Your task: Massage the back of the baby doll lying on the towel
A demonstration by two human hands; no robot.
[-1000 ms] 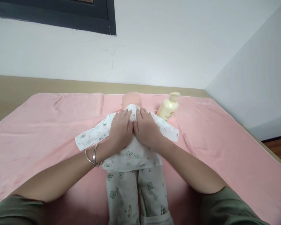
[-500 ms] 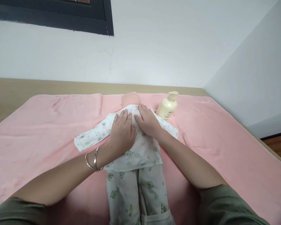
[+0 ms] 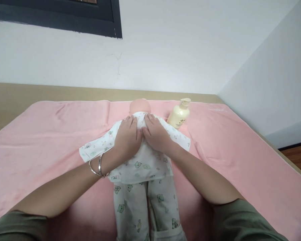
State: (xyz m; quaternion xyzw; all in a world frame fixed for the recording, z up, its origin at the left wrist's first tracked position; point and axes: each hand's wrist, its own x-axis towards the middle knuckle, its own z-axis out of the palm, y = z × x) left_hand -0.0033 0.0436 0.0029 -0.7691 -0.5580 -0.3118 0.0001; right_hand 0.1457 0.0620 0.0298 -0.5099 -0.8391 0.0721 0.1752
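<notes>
A baby doll (image 3: 139, 105) lies stretched out with its head at the far end, dressed in a white printed top (image 3: 147, 164) and matching trousers (image 3: 162, 204). My left hand (image 3: 128, 136) rests flat on the upper part of the top, left of the middle, fingers extended toward the head. Beside it my right hand (image 3: 156, 134) lies on the right half in the same way. The two thumbs nearly meet at the centre of the cloth. Neither hand holds anything. Which side of the doll faces up I cannot tell.
The doll lies on a pink blanket (image 3: 52, 134) spread over a wooden surface (image 3: 10, 97). A cream pump bottle (image 3: 179, 113) stands to the right of the doll's shoulder. Behind is a white wall (image 3: 165, 50) with a dark frame (image 3: 90, 25) at upper left.
My left hand has slid slightly up and left over the top, and my right hand has shifted a little left. The thumbs have come closer together. Doll and bottle stay in place.
</notes>
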